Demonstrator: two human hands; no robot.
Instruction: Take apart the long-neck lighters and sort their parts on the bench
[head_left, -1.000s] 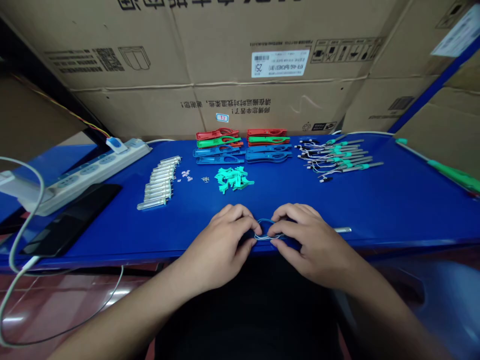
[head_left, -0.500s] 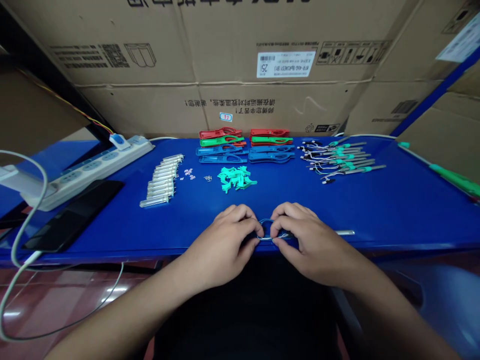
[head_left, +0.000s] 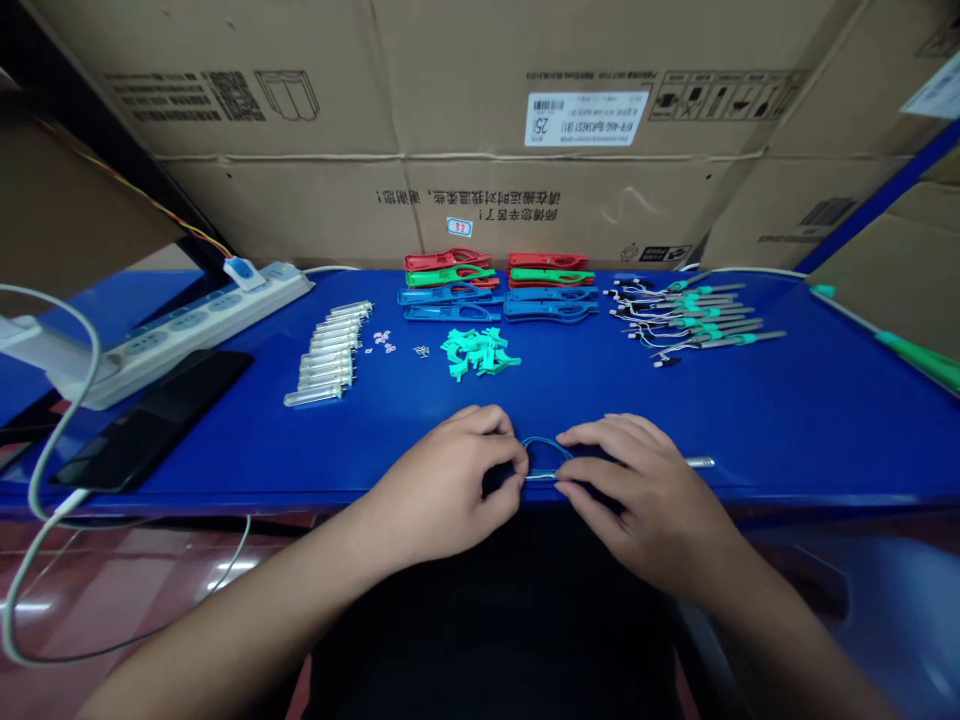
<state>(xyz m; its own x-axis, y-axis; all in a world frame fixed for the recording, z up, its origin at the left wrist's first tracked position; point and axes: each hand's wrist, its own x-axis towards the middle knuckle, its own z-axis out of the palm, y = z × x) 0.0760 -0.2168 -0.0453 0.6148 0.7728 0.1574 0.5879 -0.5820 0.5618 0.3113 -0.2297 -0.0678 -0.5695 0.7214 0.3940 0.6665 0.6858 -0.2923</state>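
A blue plastic casing [head_left: 547, 440] with an oval loop lies at the table's front edge, between my two hands. My left hand [head_left: 457, 485] is closed, thumb and fingertips pinching the casing's left part. My right hand [head_left: 645, 490] grips its right part, the index finger on the loop and the thumb by the lower bar. Thin white wire [head_left: 541, 477] runs along that bar from one hand to the other. Past my right hand a silvery metal tube end [head_left: 701, 462] sticks out; the stretch between is hidden behind the hand.
Behind the hands lie a pile of turquoise clips [head_left: 480, 352], stacked coloured casings [head_left: 450, 295], clear tubes [head_left: 330, 350] and wired metal rods [head_left: 712, 315]. A power strip [head_left: 187, 330] and black phone [head_left: 150, 425] occupy the left. A cardboard wall [head_left: 465, 180] closes the back.
My right hand has shifted right along the casing and its fingers have spread somewhat, so more of the blue loop and white wire shows. The left hand keeps its pinch. The view shifted slightly.
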